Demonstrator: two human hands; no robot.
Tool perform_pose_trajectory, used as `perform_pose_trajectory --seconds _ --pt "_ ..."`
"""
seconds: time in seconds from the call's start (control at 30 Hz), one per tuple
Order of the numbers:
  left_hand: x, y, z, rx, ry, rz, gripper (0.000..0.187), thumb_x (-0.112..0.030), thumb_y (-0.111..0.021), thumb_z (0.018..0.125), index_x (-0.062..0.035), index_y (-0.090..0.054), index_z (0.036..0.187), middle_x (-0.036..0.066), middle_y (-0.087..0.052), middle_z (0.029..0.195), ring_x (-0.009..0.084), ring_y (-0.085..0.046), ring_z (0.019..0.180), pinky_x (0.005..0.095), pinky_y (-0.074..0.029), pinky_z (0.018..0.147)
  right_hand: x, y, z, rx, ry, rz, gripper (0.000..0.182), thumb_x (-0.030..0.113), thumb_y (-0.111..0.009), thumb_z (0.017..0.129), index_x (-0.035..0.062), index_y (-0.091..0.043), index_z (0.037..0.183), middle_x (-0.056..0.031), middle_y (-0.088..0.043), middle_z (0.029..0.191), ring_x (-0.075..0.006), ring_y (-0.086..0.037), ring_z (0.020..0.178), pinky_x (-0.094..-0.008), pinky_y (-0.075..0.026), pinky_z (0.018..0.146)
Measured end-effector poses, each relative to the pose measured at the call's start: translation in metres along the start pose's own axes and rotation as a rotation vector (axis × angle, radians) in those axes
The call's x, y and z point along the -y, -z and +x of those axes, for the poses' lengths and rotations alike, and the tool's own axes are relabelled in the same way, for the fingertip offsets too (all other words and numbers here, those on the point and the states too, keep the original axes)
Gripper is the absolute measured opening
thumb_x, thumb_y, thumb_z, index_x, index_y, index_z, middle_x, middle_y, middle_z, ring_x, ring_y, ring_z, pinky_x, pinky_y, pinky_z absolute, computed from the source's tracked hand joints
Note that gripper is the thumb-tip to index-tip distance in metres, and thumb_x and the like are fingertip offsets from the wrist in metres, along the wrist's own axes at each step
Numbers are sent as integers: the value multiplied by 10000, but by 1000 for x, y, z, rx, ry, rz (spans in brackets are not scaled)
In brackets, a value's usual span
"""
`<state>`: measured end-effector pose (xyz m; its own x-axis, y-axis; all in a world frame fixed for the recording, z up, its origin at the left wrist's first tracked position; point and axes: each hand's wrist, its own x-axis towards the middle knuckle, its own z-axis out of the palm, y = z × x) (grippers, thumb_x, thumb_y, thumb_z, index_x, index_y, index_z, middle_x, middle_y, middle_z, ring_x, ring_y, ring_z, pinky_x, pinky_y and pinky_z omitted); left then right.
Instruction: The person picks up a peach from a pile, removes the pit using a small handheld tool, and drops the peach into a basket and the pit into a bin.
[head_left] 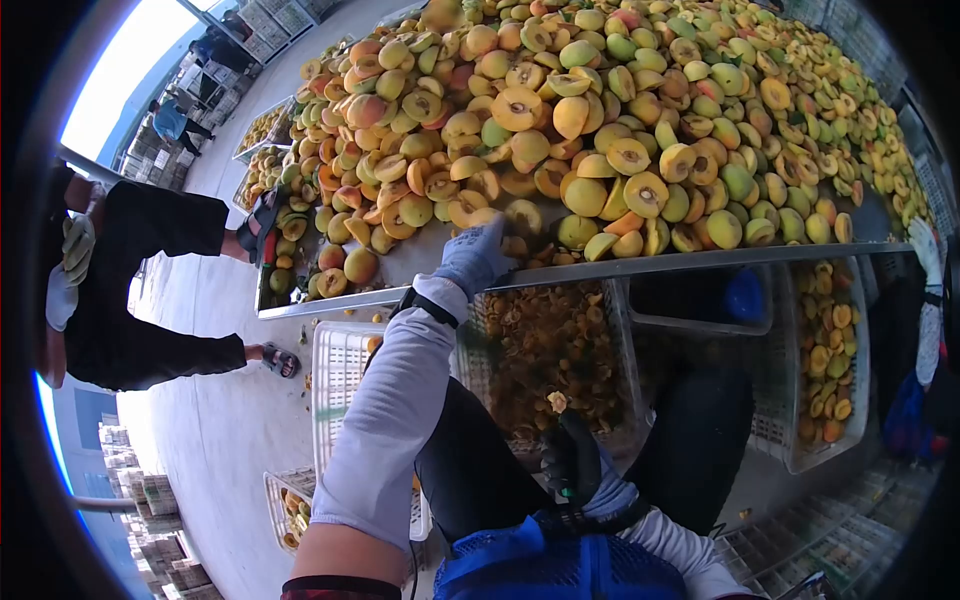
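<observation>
My left hand point(475, 259), in a grey-blue glove, reaches over the metal rim of a raised table point(640, 265) piled with halved peaches. Its fingers are stretched toward a peach half point(470, 208) at the pile's front edge; the fingertips are partly hidden. Closer to me, above my lap, my right hand point(572, 455) wears a dark glove and is closed. A small pale peach pit point(557, 402) shows at its upper end. A bit of green shows at the lower side of this hand; whether it belongs to a tool I cannot make out.
Under the table stand a crate point(625, 370) of brown pits and scraps, a dark bin point(700, 300) and a white crate point(850, 395) of peach halves. A person in dark trousers point(150, 340) is at the left. A co-worker's gloved hand point(925, 250) touches the table's right end.
</observation>
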<state>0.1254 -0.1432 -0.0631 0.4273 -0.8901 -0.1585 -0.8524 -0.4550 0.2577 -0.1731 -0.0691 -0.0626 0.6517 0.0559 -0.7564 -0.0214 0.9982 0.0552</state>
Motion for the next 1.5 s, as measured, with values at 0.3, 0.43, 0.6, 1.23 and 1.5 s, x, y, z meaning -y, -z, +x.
perform_pose_trajectory --seconds 0.3,0.43,0.6,1.23,1.5 --pt "-68 -7 -150 -188 209 -1502 433 -48 -684 751 4 -507 1142 89 -591 972 153 -560 862 271 -458 756 14 -10 -8 731 -144 86 458 526 -391 916 98 -537 984 19 -382 574 -76 -329 413 -206 -300 372" --pt "-82 -10 -193 -375 60 -1087 283 -253 -508 929 8 -565 1023 54 -592 921 85 -540 825 254 -451 734 1 1 16 27 477 -305 259 287 -473 942 46 -529 1022 -26 -559 737 -93 -521 556 -224 -425 457" --pt "-93 -7 -220 -477 22 -904 259 -228 -497 931 11 -564 1005 82 -591 890 145 -575 767 268 -468 715 -8 -24 -21 28 1845 -1469 145 136 -551 865 18 -507 937 -174 -551 676 -302 -591 603 -376 -431 513" --pt "-109 -9 -238 -252 180 -1470 319 -236 -490 921 39 -563 1064 96 -592 999 153 -558 884 266 -447 790 -27 0 -33 114 1017 -1388 312 136 -469 907 -55 -490 1153 -207 -613 979 -302 -616 882 -356 -475 780" --pt "-104 -10 -232 -269 -57 -1135 243 -119 -544 865 44 -589 1040 83 -629 956 113 -577 859 248 -465 767 -30 0 -38 412 298 -489 371 451 -487 903 88 -520 830 -11 -475 584 -115 -437 421 -231 -323 359"
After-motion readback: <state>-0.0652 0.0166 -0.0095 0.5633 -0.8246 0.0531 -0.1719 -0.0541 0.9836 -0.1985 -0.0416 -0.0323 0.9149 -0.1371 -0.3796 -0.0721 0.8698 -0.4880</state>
